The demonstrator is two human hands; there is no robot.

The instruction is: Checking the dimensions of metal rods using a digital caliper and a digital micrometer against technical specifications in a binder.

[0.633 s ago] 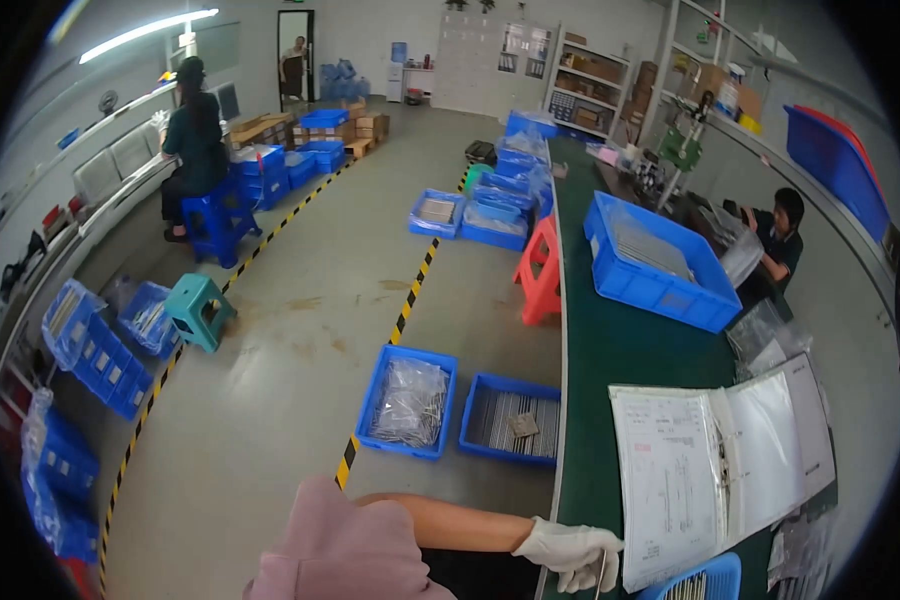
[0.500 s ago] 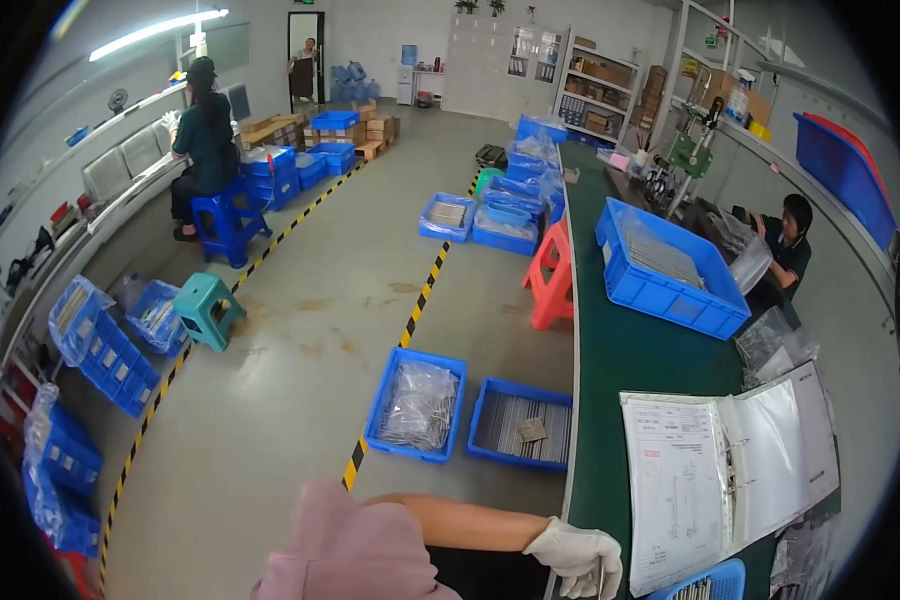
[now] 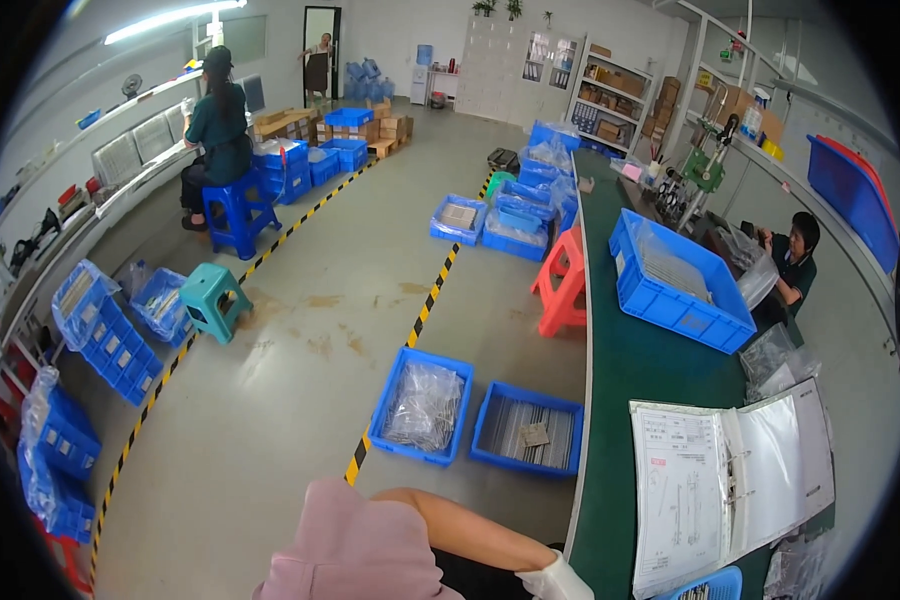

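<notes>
My left forearm, in a pink sleeve, comes up from the lower edge and reaches right to the green workbench's front edge. Of my left hand point(image 3: 558, 580), only the white glove's cuff and back show. Its fingers are cut off by the picture's lower edge, so what they hold is hidden. My right hand is out of the picture. Nearest the left hand are an open ring binder point(image 3: 678, 500) with a printed drawing sheet and a small blue basket point(image 3: 715, 585) of thin metal pieces, both on the green workbench point(image 3: 635, 350).
A blue crate point(image 3: 685, 318) stands farther along the bench. On the floor left of it are blue crates of bagged parts point(image 3: 420, 405) and metal strips point(image 3: 527, 430), plus a red stool point(image 3: 564, 285). One co-worker point(image 3: 796, 260) is beyond the bench; another point(image 3: 218, 130) sits far left.
My left gloved hand has dropped toward the lower edge, taking its fingers out of sight. The view has shifted slightly. The person in the far doorway has moved an arm outward.
</notes>
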